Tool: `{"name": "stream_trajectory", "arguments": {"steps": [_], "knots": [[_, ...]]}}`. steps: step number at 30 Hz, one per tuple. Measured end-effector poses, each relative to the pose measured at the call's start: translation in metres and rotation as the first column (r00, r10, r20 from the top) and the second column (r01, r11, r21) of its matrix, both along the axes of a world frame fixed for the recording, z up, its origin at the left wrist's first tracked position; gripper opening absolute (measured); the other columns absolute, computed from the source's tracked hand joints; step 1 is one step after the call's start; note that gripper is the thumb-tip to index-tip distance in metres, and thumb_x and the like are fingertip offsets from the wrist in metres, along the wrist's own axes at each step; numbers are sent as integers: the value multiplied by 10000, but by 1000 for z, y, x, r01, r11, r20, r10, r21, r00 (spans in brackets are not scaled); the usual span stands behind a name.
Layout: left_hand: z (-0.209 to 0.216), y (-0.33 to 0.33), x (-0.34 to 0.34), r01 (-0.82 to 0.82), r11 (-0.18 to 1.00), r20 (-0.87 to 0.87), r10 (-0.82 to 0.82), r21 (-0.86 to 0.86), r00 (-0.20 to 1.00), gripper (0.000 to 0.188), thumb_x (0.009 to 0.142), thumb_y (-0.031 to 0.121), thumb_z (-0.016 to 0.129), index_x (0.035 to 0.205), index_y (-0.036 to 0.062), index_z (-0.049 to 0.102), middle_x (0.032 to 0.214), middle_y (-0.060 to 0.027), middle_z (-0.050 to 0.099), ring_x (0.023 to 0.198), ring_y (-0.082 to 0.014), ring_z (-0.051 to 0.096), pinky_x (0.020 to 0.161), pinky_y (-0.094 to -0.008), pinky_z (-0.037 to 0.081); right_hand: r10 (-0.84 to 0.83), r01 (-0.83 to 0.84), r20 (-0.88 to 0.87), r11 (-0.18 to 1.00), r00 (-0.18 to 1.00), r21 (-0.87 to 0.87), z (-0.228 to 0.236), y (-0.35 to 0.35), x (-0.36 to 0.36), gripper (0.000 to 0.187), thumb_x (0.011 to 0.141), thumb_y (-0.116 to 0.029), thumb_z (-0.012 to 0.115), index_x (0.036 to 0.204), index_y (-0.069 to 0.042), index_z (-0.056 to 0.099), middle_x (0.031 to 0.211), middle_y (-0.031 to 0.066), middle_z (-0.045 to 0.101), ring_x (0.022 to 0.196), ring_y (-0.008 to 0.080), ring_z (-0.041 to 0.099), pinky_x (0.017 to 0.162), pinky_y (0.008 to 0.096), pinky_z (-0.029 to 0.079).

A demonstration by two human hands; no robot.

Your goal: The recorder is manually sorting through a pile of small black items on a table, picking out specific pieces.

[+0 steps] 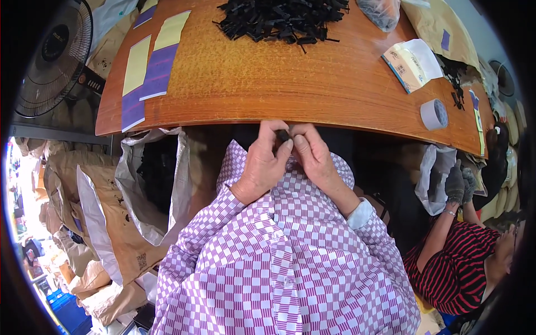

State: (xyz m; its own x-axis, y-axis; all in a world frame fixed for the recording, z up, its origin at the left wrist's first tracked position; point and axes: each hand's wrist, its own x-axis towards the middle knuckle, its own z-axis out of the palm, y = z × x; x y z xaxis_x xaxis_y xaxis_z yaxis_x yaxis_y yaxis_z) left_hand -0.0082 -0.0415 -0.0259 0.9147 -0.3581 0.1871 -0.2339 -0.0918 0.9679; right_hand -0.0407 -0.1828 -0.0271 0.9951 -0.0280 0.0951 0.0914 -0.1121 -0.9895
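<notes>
Both hands meet just off the table's near edge, above my lap. My left hand [261, 161] is closed, pinching a small black piece [283, 135] between thumb and fingers. Its exact kind is too small to make out. Close beside it, my right hand [315, 157] has its fingers curled and the thumb pressed against them. Whatever lies in that grip is hidden. Across the table, a heap of small black strip-like pieces [282, 19] lies at the far middle.
On the wooden table [240, 84] lie yellow and purple paper strips [162, 61], an opened carton [410, 64] and a tape roll [434, 114]. A fan [53, 50] stands left. An open sack [181, 184] hangs below the edge. At right sits a co-worker in striped clothing [455, 268], wearing gloves.
</notes>
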Motion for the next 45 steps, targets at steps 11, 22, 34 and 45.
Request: {"name": "stream_trajectory", "arguments": {"steps": [11, 22, 34, 45], "knots": [[20, 13, 11, -137, 817, -654, -335, -560, 679, 313, 953, 135, 457, 1262, 85, 458, 895, -64, 577, 646, -92, 489, 510, -178, 358, 96, -18, -149, 891, 984, 453, 3, -17, 1, 169, 950, -207, 527, 985, -42, 531, 743, 12, 559, 466, 30, 412, 407, 155, 305], [21, 7, 8, 245, 843, -545, -505, -479, 670, 353, 973, 171, 437, 1310, 69, 435, 860, -36, 555, 639, -60, 489, 492, -151, 329, 340, -174, -234, 831, 911, 529, -10, -32, 7, 202, 939, -217, 550, 1038, -42, 556, 742, -7, 553, 515, 28, 411, 443, 171, 307], [25, -5, 1, 171, 977, 12, -174, 124, 985, 397, 894, -59, 477, 1281, 22, 443, 1047, -100, 592, 896, -111, 588, 765, -237, 477, 135, -54, -179, 916, 975, 397, 6, -18, -1, 325, 988, -263, 437, 1177, -11, 517, 688, -20, 478, 522, 25, 385, 463, 170, 313], [18, -5, 0, 86, 992, 105, -96, 97, 990, 384, 887, -58, 492, 1265, 9, 466, 1033, -129, 619, 962, -146, 603, 798, -242, 470, 147, -64, -203, 928, 968, 368, 18, -3, -5, 328, 1005, -246, 386, 1243, -29, 450, 605, -46, 401, 452, 26, 333, 390, 175, 239]]}}
